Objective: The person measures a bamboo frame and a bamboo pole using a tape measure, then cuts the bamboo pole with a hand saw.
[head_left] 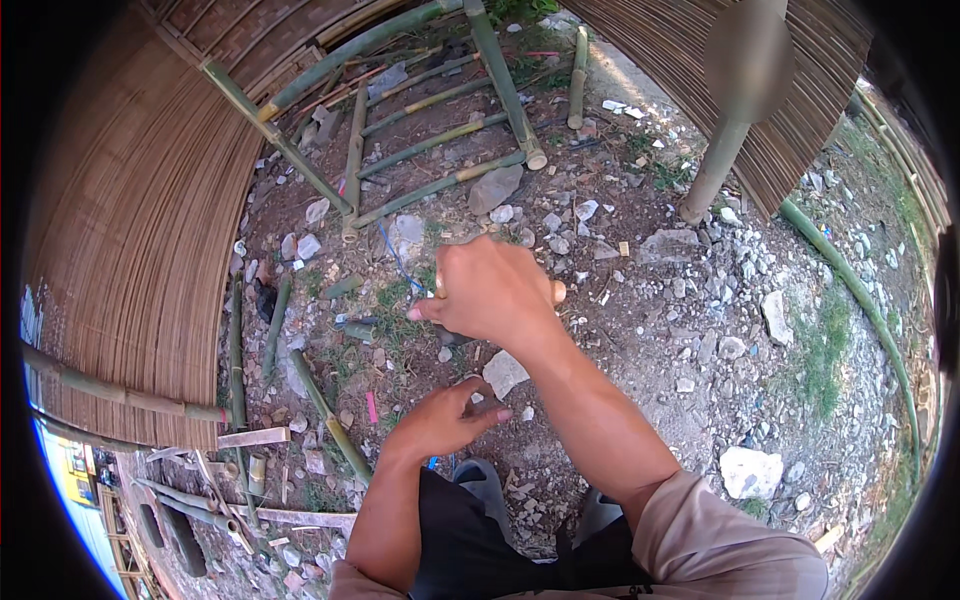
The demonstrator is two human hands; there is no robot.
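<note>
My right hand (492,290) is closed in a fist round a light wooden handle (559,291), whose rounded end pokes out on the right side of the fist. What the handle belongs to is hidden. Lower and to the left, my left hand (445,420) hangs above the ground with its fingers curved and apart from the thumb, holding nothing. A pale flat stone (505,373) lies on the ground just beyond its fingers. Past the right fist, a ladder-like frame of green bamboo poles (440,186) rests on the ground.
Woven bamboo panels (140,250) stand at the left, with another panel (650,50) at the top right. A bamboo post (715,170) rises at the upper right. Loose bamboo poles (330,415) lie at the left. Stones, including a large white one (750,472), litter the soil.
</note>
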